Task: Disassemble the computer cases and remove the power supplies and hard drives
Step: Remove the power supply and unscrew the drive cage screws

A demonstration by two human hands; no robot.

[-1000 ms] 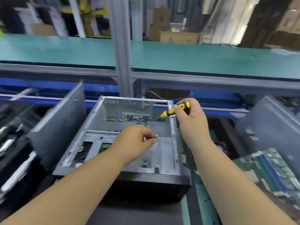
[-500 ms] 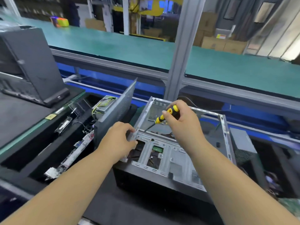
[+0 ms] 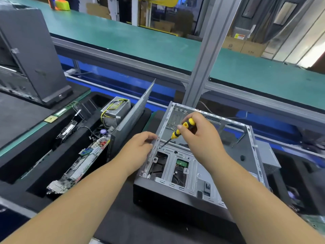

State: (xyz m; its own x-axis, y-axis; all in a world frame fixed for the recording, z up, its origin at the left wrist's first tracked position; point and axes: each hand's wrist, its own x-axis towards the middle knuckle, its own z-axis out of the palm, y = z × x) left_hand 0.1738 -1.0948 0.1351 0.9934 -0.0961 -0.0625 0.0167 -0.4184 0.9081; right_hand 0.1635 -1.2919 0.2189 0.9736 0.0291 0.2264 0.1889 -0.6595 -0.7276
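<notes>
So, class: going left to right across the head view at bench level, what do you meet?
Upright closed computer case → power supply with yellow wires → leaning side panel → left hand → screwdriver → right hand.

A workshop line under cool light

A long green conveyor belt (image 3: 158,43) runs diagonally across the room on a grey aluminium frame (image 3: 123,59), with blue panelling (image 3: 109,80) beneath it. A grey aluminium post (image 3: 207,55) rises from the frame near the middle. Behind the belt stand stacked cardboard boxes (image 3: 244,44) and yellow-painted shelving (image 3: 161,1). At the far right, pale daylight comes through tall panels (image 3: 302,48). The near workbench carries a black mat (image 3: 21,113)
</notes>
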